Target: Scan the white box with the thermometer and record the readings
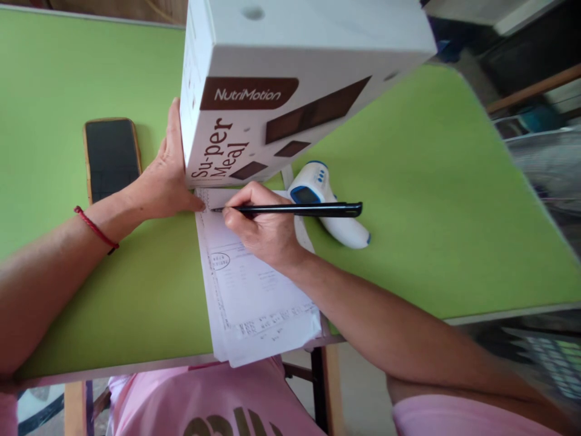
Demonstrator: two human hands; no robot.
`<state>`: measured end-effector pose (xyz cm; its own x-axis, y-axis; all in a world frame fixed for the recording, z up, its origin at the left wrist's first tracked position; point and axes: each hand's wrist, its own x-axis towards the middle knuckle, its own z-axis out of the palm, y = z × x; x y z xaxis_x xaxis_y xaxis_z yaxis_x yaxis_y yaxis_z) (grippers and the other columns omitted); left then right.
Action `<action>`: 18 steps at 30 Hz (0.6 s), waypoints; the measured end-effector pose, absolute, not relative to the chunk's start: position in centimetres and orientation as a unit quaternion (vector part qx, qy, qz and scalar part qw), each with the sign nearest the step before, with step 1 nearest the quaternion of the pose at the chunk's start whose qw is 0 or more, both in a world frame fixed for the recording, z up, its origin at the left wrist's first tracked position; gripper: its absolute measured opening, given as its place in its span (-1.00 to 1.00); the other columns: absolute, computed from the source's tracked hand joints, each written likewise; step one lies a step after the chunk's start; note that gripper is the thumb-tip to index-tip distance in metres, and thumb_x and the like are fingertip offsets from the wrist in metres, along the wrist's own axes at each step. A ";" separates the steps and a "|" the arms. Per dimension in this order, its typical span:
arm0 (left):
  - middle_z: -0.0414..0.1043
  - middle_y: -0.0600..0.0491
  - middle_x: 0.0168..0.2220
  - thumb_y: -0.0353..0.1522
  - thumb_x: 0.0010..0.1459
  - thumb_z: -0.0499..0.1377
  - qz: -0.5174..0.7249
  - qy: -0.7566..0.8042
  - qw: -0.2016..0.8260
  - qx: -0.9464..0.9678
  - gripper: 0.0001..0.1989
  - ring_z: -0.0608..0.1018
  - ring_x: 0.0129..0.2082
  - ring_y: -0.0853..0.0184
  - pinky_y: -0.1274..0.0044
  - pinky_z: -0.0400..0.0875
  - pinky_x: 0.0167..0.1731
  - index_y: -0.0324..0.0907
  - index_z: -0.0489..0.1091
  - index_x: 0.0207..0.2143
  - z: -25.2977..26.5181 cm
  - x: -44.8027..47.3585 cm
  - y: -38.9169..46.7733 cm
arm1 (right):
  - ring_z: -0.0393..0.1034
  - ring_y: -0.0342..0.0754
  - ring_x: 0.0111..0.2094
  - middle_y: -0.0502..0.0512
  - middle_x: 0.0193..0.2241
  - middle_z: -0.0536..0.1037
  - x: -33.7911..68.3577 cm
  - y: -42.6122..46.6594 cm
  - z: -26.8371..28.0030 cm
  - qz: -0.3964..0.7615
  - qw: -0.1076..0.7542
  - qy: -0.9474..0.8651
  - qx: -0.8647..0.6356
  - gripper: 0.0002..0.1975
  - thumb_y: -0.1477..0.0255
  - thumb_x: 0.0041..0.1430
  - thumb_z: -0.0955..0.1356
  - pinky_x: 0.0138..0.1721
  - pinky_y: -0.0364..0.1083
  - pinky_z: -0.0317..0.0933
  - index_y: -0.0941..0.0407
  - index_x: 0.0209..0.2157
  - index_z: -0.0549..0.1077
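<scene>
My right hand (267, 230) is closed round a black pen (313, 209), its tip touching the sheets of paper (258, 272) near their upper left corner. Printed and handwritten lines cover the sheets, and one small entry is circled. My left hand (166, 175) lies against the left side of a tall white "NutriMotion Su-per Meal" box (254, 121). Its thumb reaches over the paper's corner, apart from the outstretched fingers, which are partly hidden at the box's side. The box stands upright just beyond the paper's top edge.
A white and blue infrared thermometer (333, 206) lies right of the paper, behind the pen. A dark-screened phone (112, 158) in a tan case lies at the left, partly covered by my left forearm. The green table (436, 200) has its near edge beneath the paper's lower end.
</scene>
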<state>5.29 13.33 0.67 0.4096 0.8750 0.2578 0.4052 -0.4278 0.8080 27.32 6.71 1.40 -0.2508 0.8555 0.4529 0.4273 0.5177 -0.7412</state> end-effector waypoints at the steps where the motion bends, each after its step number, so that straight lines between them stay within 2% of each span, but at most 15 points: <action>1: 0.26 -0.11 0.36 -0.12 -0.33 0.58 0.344 0.414 0.333 0.774 0.28 -0.10 0.56 -0.33 -0.16 -0.09 0.55 -0.06 0.10 0.43 0.7 5.2 13.4 | 0.17 -0.17 -0.59 -0.15 -0.62 0.37 27.3 6.7 1.4 0.243 0.436 -0.753 -0.428 -0.86 0.44 0.14 0.35 -0.51 -0.12 0.11 0.02 -0.47 0.32; 7: 0.26 -0.13 0.36 -0.08 -0.32 0.59 0.338 0.411 0.325 0.782 0.42 -0.07 0.56 -0.33 -0.18 -0.05 0.53 -0.04 -0.09 0.51 0.7 5.0 13.4 | 0.16 -0.17 -0.59 -0.15 -0.62 0.37 27.2 6.7 1.5 0.251 0.431 -0.753 -0.429 -0.86 0.44 0.14 0.35 -0.50 -0.11 0.11 0.02 -0.47 0.31; 11: 0.21 -0.18 0.39 -0.12 -0.28 0.58 0.328 0.416 0.314 0.788 0.42 -0.10 0.57 -0.33 -0.14 -0.02 0.53 -0.10 -0.13 0.52 0.7 4.9 13.3 | 0.15 -0.17 -0.59 -0.15 -0.63 0.36 27.2 6.7 1.6 0.257 0.416 -0.754 -0.438 -0.86 0.42 0.12 0.35 -0.51 -0.11 0.11 0.01 -0.48 0.30; 15: 0.08 -0.22 0.45 -0.17 -0.23 0.53 0.313 0.417 0.317 0.793 0.33 -0.12 0.56 -0.31 -0.10 -0.11 0.55 -0.19 -0.10 0.49 0.9 5.1 13.2 | 0.15 -0.16 -0.59 -0.13 -0.64 0.36 27.3 6.8 1.5 0.252 0.420 -0.750 -0.444 -0.84 0.37 0.13 0.36 -0.51 -0.11 0.12 0.01 -0.49 0.30; 18: 0.12 -0.18 0.43 -0.12 -0.30 0.54 0.346 0.419 0.334 0.770 0.27 -0.12 0.56 -0.31 -0.15 -0.17 0.55 -0.16 0.03 0.43 0.9 5.4 13.2 | 0.17 -0.15 -0.58 -0.12 -0.62 0.38 27.3 6.7 1.4 0.251 0.436 -0.745 -0.439 -0.85 0.35 0.16 0.37 -0.49 -0.10 0.15 0.01 -0.47 0.34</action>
